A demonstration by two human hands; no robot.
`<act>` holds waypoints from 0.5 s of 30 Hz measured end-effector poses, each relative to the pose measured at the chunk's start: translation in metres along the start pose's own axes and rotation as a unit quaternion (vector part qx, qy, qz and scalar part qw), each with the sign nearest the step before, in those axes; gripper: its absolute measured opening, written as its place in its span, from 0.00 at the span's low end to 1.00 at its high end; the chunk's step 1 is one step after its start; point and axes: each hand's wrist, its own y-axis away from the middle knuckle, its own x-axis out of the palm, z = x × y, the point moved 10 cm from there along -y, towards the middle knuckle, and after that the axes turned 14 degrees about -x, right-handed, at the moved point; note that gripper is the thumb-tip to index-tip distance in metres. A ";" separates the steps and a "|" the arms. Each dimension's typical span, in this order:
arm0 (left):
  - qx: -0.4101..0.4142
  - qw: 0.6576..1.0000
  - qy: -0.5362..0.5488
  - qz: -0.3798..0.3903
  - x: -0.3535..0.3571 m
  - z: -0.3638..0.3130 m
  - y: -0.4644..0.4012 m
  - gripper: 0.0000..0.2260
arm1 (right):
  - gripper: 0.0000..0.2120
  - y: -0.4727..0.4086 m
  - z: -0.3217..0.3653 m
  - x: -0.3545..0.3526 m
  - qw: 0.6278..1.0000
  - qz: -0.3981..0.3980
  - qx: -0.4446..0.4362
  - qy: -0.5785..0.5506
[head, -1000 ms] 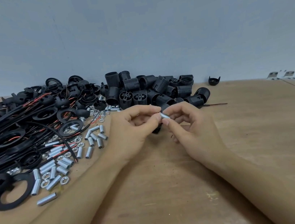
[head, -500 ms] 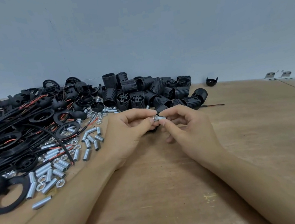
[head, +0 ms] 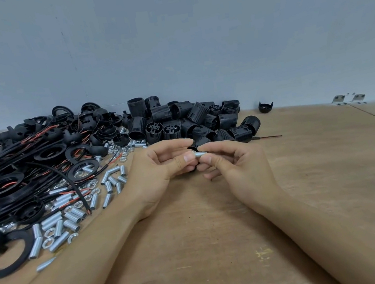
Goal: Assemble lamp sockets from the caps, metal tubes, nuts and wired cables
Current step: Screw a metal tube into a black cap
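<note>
Both hands meet above the middle of the wooden table (head: 220, 245). My right hand (head: 235, 166) pinches a short silver metal tube (head: 199, 153) between thumb and forefinger. My left hand (head: 160, 164) pinches the tube's left end, where a small nut seems to sit, mostly hidden by my thumb. Loose silver tubes and nuts (head: 71, 216) lie scattered left of my left forearm. Black threaded socket bodies (head: 186, 120) are heaped just behind my hands. A tangle of black cables with red wires, caps and rings (head: 23, 165) fills the far left.
A single black cap (head: 265, 106) sits alone near the wall on the right. Small metal brackets (head: 349, 98) lie at the far right by a seam in the table. A grey wall stands close behind the piles. A loose wire (head: 267, 137) pokes out right of the sockets.
The view has shifted slightly and the hands stay together. The tube has turned from tilted to nearly level between the fingertips, with the left thumb now over its left end.
</note>
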 end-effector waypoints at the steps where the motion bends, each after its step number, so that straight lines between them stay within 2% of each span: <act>1: 0.004 1.000 -0.008 0.002 0.001 -0.001 0.000 0.13 | 0.17 0.000 -0.001 0.000 1.000 0.000 0.002 0.003; 10: 0.015 1.000 -0.018 -0.001 0.000 -0.001 -0.002 0.10 | 0.07 -0.001 -0.019 0.000 0.998 0.019 0.046 0.029; 15: -0.004 1.000 0.003 0.005 0.002 0.002 -0.002 0.08 | 0.06 -0.002 -0.015 0.001 0.999 0.036 0.018 0.034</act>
